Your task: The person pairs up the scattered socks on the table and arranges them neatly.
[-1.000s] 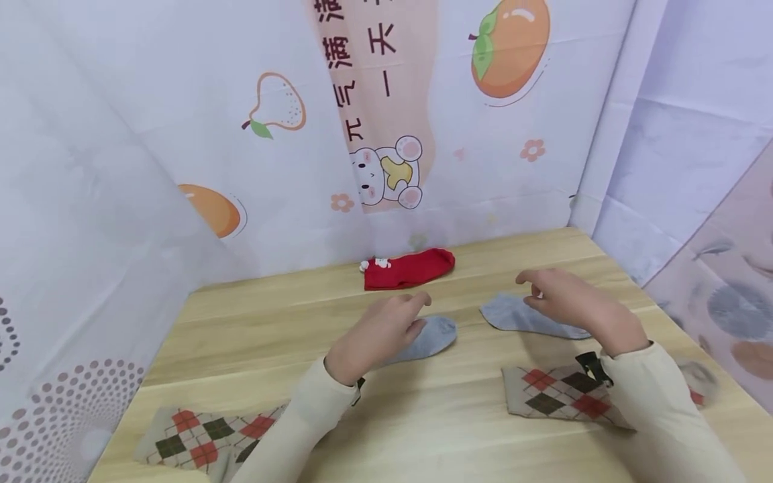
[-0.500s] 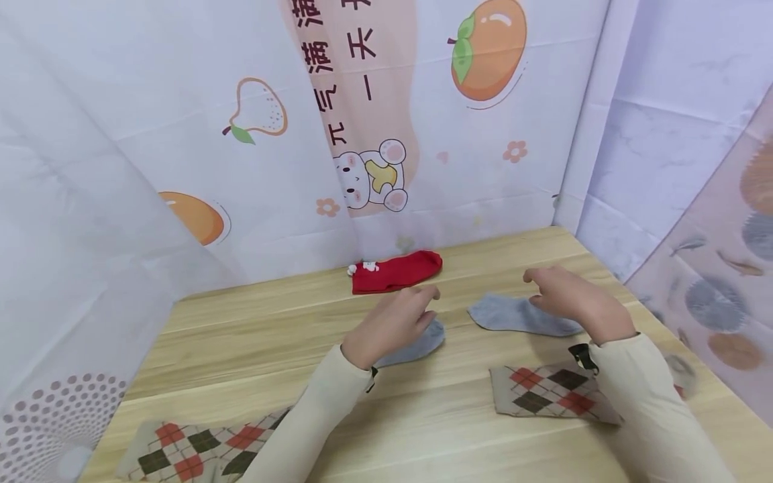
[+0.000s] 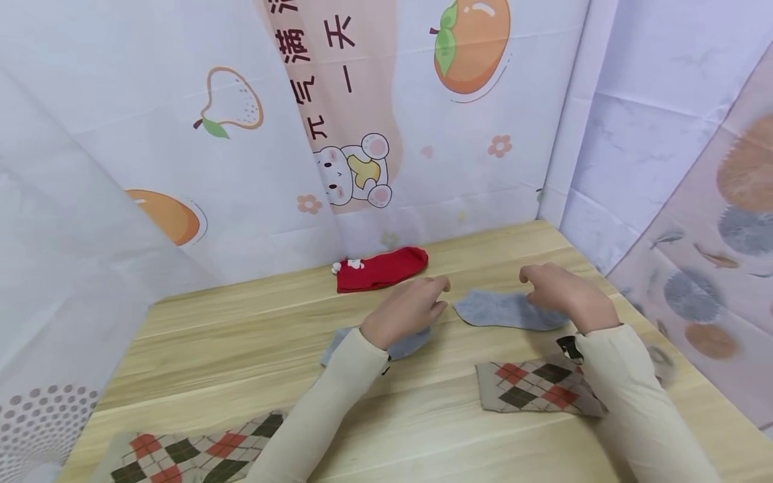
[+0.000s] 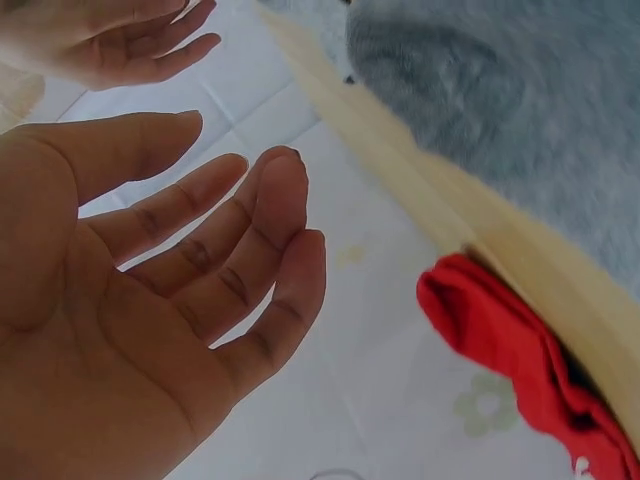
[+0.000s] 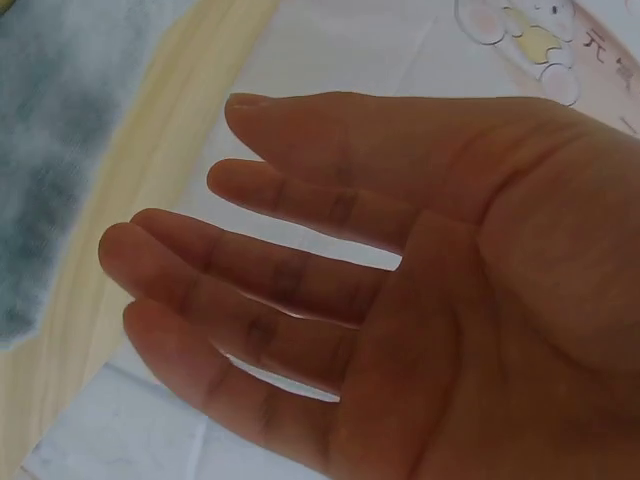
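Over a grey-blue ankle sock [image 3: 410, 345] hovers my left hand [image 3: 406, 311], hiding much of it; in the left wrist view that hand [image 4: 190, 270] has loosely bent fingers and holds nothing. A second grey-blue sock [image 3: 496, 310] lies to the right, its far end partly under my right hand [image 3: 558, 295]. Relaxed, slightly curved fingers and a bare palm show on the right hand [image 5: 330, 280] in the right wrist view. Behind both hands, a red sock [image 3: 386, 268] with a small white figure at its cuff lies near the back edge.
An argyle sock [image 3: 531, 386] lies under the right forearm, its toe end past the sleeve. Another argyle sock [image 3: 193, 453] is at the front left, partly behind the left sleeve. The wooden table [image 3: 241, 349] meets printed white curtains [image 3: 253, 174] at the back and sides.
The head view has turned rightward, so table and socks shift left in it. My left hand has moved right across its grey-blue sock, uncovering the left end. The right hand stays over its sock.
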The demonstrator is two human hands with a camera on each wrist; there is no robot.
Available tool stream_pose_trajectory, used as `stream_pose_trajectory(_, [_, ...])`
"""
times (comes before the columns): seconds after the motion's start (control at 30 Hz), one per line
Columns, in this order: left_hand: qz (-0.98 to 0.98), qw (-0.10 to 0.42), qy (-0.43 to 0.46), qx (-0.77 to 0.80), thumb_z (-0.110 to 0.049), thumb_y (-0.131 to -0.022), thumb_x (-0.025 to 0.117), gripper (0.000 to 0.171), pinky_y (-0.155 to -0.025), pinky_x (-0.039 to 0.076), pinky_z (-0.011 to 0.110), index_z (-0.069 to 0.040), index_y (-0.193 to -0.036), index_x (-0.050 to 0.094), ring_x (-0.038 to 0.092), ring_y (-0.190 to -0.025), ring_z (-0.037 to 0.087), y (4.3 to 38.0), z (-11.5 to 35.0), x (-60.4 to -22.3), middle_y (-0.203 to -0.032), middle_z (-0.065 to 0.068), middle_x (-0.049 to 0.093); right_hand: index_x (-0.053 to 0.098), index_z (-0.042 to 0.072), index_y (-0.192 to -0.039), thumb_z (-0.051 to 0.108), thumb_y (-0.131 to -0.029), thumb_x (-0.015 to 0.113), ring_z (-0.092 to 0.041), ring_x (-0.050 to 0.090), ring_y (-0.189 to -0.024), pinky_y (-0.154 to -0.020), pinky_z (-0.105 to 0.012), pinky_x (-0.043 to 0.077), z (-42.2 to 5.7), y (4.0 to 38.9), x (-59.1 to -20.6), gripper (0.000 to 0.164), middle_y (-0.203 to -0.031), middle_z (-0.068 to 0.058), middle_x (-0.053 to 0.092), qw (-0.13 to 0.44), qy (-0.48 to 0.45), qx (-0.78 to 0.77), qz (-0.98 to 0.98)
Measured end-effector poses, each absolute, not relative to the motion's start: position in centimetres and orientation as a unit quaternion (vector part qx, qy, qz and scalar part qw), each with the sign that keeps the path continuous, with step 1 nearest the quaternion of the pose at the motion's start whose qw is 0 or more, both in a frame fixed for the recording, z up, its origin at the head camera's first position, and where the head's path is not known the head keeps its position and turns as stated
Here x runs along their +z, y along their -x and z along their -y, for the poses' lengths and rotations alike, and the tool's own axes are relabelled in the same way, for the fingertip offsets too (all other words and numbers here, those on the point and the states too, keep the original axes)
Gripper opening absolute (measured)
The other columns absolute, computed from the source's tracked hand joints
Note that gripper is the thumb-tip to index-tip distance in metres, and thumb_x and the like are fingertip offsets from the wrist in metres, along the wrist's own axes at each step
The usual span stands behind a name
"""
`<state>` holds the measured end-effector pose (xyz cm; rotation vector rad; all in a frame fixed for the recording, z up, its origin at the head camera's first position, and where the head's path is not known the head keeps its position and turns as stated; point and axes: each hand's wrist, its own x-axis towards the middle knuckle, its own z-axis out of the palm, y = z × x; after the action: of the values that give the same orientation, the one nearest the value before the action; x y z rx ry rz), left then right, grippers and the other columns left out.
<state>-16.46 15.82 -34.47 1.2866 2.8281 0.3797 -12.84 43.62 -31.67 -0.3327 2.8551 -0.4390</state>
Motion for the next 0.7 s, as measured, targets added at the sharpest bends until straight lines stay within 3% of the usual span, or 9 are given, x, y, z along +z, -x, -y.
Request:
stream_pose_trajectory(0.13, [-0.899, 0.015, -0.421, 0.120, -0.015, -0.097, 0.065, 0.029, -0.086, 0.052, 0.026, -0.006, -0.124, 0.063, 0.067, -0.098, 0.016, 17.1, -16.9, -35.3, -0.116, 0.008, 0.070, 0.060, -0.009, -0.102, 0.001, -0.090, 0.060, -0.026, 0.053, -0.076, -0.069, -0.040, 0.047, -44.4, 13.2, -32.1, 0.015, -0.094, -0.024, 0.062, 0.123, 0.090, -0.140, -0.978])
stream_pose_trajectory(0.2, [-0.896, 0.017, -0.426, 0.125, -0.014, -0.097, 0.064, 0.028, -0.087, 0.052, 0.026, -0.005, -0.123, 0.064, 0.067, -0.098, 0.017, 17.4, -17.4, -35.7, -0.116, 0.009, 0.070, 0.059, -0.003, -0.090, 0.000, -0.090, 0.057, -0.023, 0.048, -0.069, -0.064, -0.036, 0.042, -44.8, 13.4, -32.3, 0.004, -0.080, -0.015, 0.056, 0.126, 0.079, -0.134, -0.980])
stream_pose_trajectory(0.27, [-0.893, 0.019, -0.430, 0.131, -0.014, -0.097, 0.063, 0.028, -0.086, 0.052, 0.026, -0.005, -0.123, 0.064, 0.066, -0.097, 0.017, 17.6, -17.9, -36.0, -0.116, 0.010, 0.069, 0.056, 0.001, -0.084, -0.001, -0.089, 0.054, -0.022, 0.045, -0.067, -0.062, -0.035, 0.039, -45.1, 13.6, -32.6, 0.006, -0.074, -0.008, 0.049, 0.133, 0.072, -0.133, -0.979])
stream_pose_trajectory(0.4, [-0.891, 0.023, -0.433, 0.133, -0.012, -0.097, 0.060, 0.026, -0.084, 0.051, 0.025, -0.005, -0.122, 0.064, 0.065, -0.093, 0.016, 18.1, -18.9, -36.6, -0.113, 0.008, 0.070, 0.057, 0.001, -0.085, -0.002, -0.089, 0.053, -0.023, 0.046, -0.070, -0.067, -0.038, 0.040, -45.4, 13.9, -33.0, 0.006, -0.079, -0.010, 0.051, 0.144, 0.069, -0.131, -0.979])
stream_pose_trajectory(0.7, [-0.891, 0.025, -0.438, 0.116, -0.012, -0.099, 0.055, 0.023, -0.079, 0.051, 0.025, -0.006, -0.120, 0.063, 0.061, -0.095, 0.016, 19.0, -22.0, -37.7, -0.111, 0.007, 0.064, 0.049, 0.006, -0.076, 0.001, -0.088, 0.051, -0.023, 0.044, -0.065, -0.059, -0.034, 0.038, -46.0, 13.8, -33.3, 0.014, -0.070, -0.007, 0.045, 0.133, 0.041, -0.127, -0.982])
